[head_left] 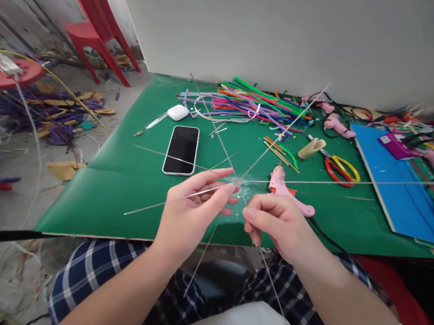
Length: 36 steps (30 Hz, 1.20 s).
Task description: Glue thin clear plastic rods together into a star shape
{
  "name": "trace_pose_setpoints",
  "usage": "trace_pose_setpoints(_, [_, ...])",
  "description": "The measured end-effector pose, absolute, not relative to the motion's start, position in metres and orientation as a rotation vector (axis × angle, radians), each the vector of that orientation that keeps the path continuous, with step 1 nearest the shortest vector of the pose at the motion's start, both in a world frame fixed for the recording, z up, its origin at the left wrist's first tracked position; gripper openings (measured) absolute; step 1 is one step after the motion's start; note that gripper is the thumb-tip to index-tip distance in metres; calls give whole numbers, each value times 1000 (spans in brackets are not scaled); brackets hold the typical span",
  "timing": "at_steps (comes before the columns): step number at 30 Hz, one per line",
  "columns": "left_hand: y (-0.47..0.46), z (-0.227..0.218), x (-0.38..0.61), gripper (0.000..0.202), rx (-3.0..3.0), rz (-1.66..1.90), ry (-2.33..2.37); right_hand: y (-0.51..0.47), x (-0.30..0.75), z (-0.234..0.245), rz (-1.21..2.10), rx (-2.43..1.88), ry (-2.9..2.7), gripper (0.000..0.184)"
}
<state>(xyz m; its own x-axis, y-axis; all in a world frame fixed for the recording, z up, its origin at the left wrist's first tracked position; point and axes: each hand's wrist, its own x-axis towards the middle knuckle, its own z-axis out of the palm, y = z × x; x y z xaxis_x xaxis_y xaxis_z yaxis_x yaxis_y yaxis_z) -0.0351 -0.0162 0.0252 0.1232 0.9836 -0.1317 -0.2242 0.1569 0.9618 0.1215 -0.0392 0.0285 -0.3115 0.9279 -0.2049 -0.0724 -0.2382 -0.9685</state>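
Observation:
A star of several thin clear rods (290, 123) is joined at a glued centre and held above the front edge of the green mat (124, 171). My left hand (193, 206) pinches the star right at its centre, thumb and fingertips closed on it. My right hand (277, 222) is closed just below the centre, pinching one rod that runs down toward my lap. A pink glue gun (286, 188) lies on the mat just behind my right hand.
A black phone (181, 149) and a white earbud case (178, 112) lie on the mat. Coloured pipe cleaners (250, 103) are piled at the back. Scissors (337, 169) with red and yellow handles and a blue board (401, 193) are to the right. Red stools (96, 38) stand on the littered floor at the left.

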Motion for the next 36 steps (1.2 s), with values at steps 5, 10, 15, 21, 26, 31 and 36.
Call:
trace_pose_setpoints(5, [-15, 21, -30, 14, 936, 1100, 1048, -37, 122, 27, 1869, -1015, -1016, 28])
trace_pose_setpoints(10, [-16, 20, -27, 14, 906, 1089, 1058, -35, 122, 28, 1931, -996, -901, 30])
trace_pose_setpoints(15, [-17, 21, -27, 12, 925, 1086, 1067, -36, 123, 28, 1932, -998, -886, 33])
trace_pose_setpoints(21, [-18, 20, -25, 12, 967, 1091, 1088, -39, 123, 28, 1877, -1039, -982, 31])
trace_pose_setpoints(26, [-19, 19, -25, 11, 984, 1100, 1110, -40, 123, 28, 1826, -1082, -1070, 31])
trace_pose_setpoints(31, [-19, 20, -26, 11, 980, 1079, 1084, -40, 126, 25, 1829, -1044, -1026, 31])
trace_pose_setpoints(36, [-19, 19, -25, 9, 942, 1066, 1036, -40, 127, 22, 1844, -995, -933, 31])
